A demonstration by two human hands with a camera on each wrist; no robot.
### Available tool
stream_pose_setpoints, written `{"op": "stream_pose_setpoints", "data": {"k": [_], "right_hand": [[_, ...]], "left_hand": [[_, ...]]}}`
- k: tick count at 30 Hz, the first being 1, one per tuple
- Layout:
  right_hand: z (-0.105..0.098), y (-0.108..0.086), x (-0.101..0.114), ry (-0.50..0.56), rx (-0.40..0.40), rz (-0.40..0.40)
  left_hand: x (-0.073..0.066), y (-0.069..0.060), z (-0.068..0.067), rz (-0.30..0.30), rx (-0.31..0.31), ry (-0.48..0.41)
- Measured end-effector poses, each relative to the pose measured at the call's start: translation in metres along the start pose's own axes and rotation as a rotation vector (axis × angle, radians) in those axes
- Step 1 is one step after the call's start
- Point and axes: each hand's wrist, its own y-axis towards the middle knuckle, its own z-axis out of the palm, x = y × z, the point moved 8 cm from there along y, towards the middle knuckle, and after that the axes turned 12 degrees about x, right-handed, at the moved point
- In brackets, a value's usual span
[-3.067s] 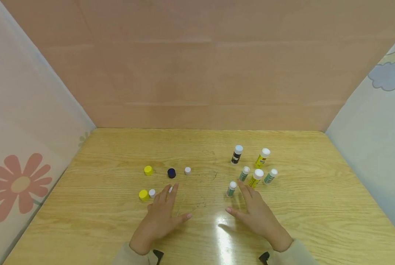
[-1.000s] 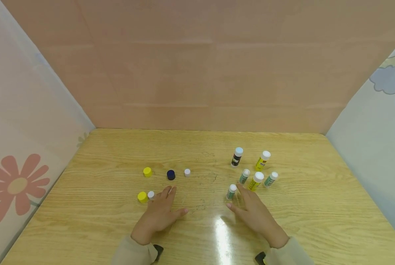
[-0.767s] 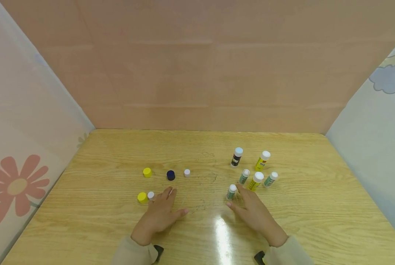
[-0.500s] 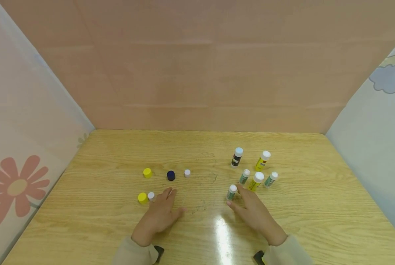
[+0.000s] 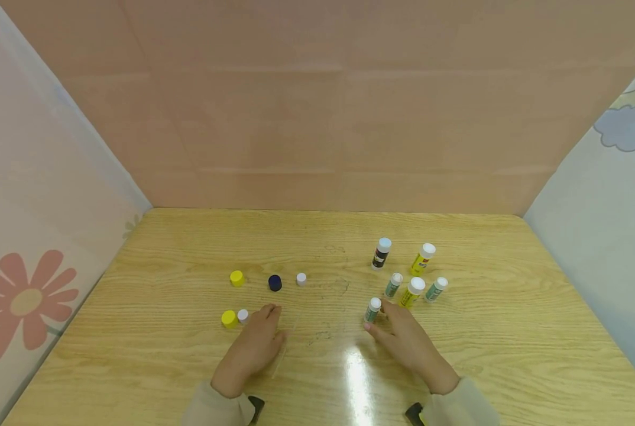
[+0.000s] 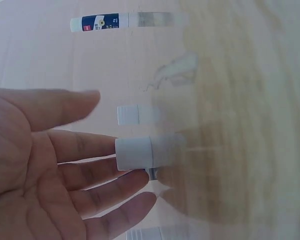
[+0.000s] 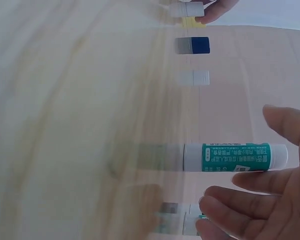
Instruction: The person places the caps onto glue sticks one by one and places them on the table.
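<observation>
My left hand (image 5: 253, 343) is held low at the left, its fingers bent only slightly. In the left wrist view a white cap (image 6: 134, 154) stands against the fingers, the thumb apart from it; in the head view the hand hides that cap. To the left of the hand stands another white cap (image 5: 243, 316). My right hand (image 5: 415, 349) is spread beside the nearest green-and-white glue stick (image 5: 372, 310). In the right wrist view the stick (image 7: 236, 157) stands upright between thumb and fingers, the thumb clear of it; whether the index finger touches it I cannot tell.
Two yellow caps (image 5: 237, 278), a dark blue cap (image 5: 275, 283) and a white cap (image 5: 301, 279) stand on the left. Behind my right hand are a black-labelled stick (image 5: 381, 254), two yellow sticks (image 5: 420, 263) and two green ones (image 5: 433, 291). Walls border the wooden table (image 5: 317, 231).
My left thumb has drawn in towards the fingers. Compared with the earliest frame, my right thumb is nearer the front glue stick. The caps and sticks keep their arrangement.
</observation>
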Motion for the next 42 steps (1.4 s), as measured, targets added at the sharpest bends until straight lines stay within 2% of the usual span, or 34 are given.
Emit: {"op": "stream_pose_setpoints", "data": {"k": [7, 14, 21, 27, 35, 42], "right_hand": [[-0.0035, 0.0032, 0.0029, -0.022, -0.048, 0.008], [-0.0038, 0.0062, 0.0016, -0.021, -0.067, 0.006], [-0.0033, 0.0085, 0.0014, -0.008, -0.073, -0.002], [-0.0031, 0.0097, 0.0005, -0.001, -0.08, -0.006], [-0.0019, 0.0098, -0.003, 0.027, -0.073, 0.022], [-0.0021, 0.0099, -0.0024, 0.05, -0.071, 0.01]], "left_hand": [[-0.0033, -0.0016, -0.0053, 0.02, -0.05, 0.023], [-0.0064, -0.0021, -0.0074, 0.044, -0.057, 0.061], [-0.0059, -0.0029, -0.0073, 0.035, -0.056, 0.082], [-0.0066, -0.0026, -0.0063, 0.048, -0.035, 0.079], [-0.0063, -0.0024, -0.0028, 0.036, 0.009, 0.056], [-0.0083, -0.0026, -0.0003, 0.034, 0.045, 0.052]]}}
